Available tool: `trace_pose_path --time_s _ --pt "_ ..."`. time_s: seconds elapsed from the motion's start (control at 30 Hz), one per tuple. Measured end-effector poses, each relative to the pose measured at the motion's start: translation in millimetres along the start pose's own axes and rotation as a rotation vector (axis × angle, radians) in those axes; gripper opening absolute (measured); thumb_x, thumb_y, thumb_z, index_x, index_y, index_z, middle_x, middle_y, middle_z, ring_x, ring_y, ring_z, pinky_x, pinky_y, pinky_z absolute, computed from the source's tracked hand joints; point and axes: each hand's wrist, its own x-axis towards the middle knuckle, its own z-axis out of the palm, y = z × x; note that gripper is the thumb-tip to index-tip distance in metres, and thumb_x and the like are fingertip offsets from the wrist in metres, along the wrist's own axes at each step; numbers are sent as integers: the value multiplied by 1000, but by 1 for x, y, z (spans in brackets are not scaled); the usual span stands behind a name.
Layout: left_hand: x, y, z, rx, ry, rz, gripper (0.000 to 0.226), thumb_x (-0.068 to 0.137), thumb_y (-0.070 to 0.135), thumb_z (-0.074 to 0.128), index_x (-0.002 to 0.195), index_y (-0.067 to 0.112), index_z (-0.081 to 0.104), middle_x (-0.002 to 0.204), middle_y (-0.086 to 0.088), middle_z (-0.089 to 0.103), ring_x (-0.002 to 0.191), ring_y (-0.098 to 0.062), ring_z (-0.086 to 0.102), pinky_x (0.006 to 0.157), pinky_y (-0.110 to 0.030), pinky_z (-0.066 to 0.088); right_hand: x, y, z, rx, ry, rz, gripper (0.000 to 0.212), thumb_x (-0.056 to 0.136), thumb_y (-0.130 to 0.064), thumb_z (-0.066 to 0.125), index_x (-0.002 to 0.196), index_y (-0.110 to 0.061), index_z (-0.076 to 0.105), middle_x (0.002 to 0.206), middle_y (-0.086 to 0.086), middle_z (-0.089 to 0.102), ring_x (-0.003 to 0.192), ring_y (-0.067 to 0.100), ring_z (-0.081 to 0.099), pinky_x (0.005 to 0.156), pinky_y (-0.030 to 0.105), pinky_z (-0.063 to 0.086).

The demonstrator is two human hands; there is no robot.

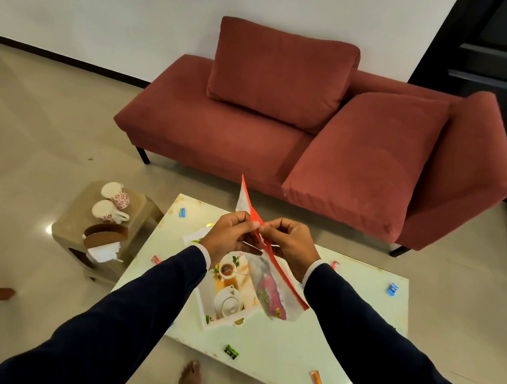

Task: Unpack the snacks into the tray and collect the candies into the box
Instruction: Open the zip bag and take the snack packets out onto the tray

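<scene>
Fingers of both hands pinched the top edge of a snack packet point(267, 287) at the centre of the frame, the left hand point(229, 237) and right hand point(290, 245) close together and seemingly pulling its red seal apart. It hung in the air above the tray point(210, 315), which sat on the bench point(305, 341) just below the hands. Pink contents showed through the packet's clear lower part, so nothing from it had reached the tray, judging by this view; the tray's printed teapot picture lay mostly bare. Candies lay scattered over the bench: a blue one point(182, 212) at upper left, another blue one point(391, 289) at right, a green one point(231, 351) and an orange one point(317, 380) toward the lower edge, red ones point(156, 259) near the left sleeve. No box could be made out with certainty. The unpacking looked barely begun, and the candy collecting not yet begun
</scene>
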Motion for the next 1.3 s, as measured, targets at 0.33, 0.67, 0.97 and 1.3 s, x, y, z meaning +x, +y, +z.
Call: trace_pose_path --time_s 0.33,0.67,0.97,1.3 --pt "7 26 -104 575 398 -67 16 87 3 66 75 4 54 64 -17 65 46 -26 68 52 -39 60 34 -34 -88 -679 336 -171 17 77 3 71 72 -13 71 67 7 71 45 14 66 47 21 57" --pt "4 43 -83 397 409 220 25 86 -4 59 68 8 48 67 -30 67 59 -34 75 60 -54 63 30 -48 -53 -926 381 -587 11 85 -22 73 93 -19 65 89 -5 60 82 18 55 74 36 51" --pt "-3 50 -49 88 423 464 22 91 13 63 74 4 52 70 -10 67 70 -25 75 60 -36 62 23 -50 33 -811 -194 -365 21 100 -7 49 108 -8 68 90 8 77 83 27 75 75 37 59" --pt "-12 -43 -70 -301 577 -324 64 102 61 38 145 15 45 143 -12 51 127 -34 51 99 -51 44 41 -135 39 -93 -328 -179 21 103 0 49 107 0 70 80 15 77 80 32 74 78 39 58"
